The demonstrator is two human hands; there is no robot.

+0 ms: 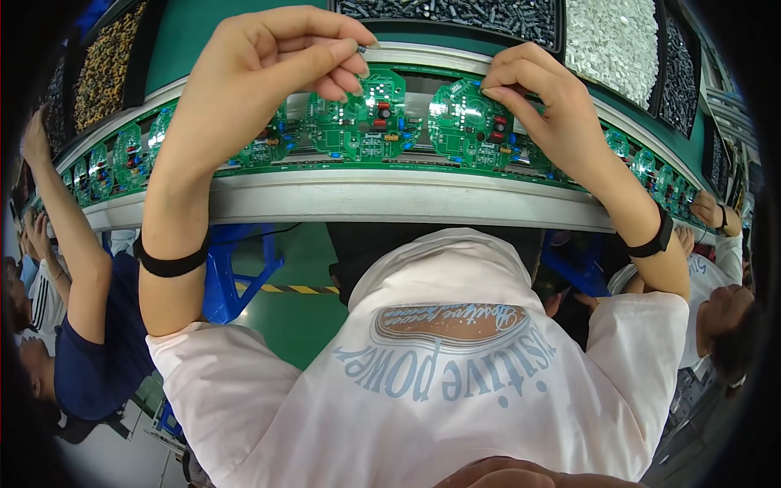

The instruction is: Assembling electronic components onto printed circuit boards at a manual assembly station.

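Observation:
Raised over the rail, my left hand (281,61) pinches a small dark electronic component (363,49) between thumb and forefinger; its other fingers are curled below. A green circuit board (354,122) with red, blue and yellow parts lies under those fingertips. My right hand (541,93) is closed in a pinch at the upper edge of the neighbouring circuit board (464,122). Whatever its fingertips hold there is too small and hidden to make out. Both boards belong to a long row of similar ones, seated in a metal rail (407,195).
Beyond the rail stand bins of dark components (455,12), white components (612,49) and yellow-brown components (110,69). Co-workers sit at both sides; one's arm (85,252) reaches over the line at left, another's hand (706,209) is at right. Blue stools (236,272) stand below.

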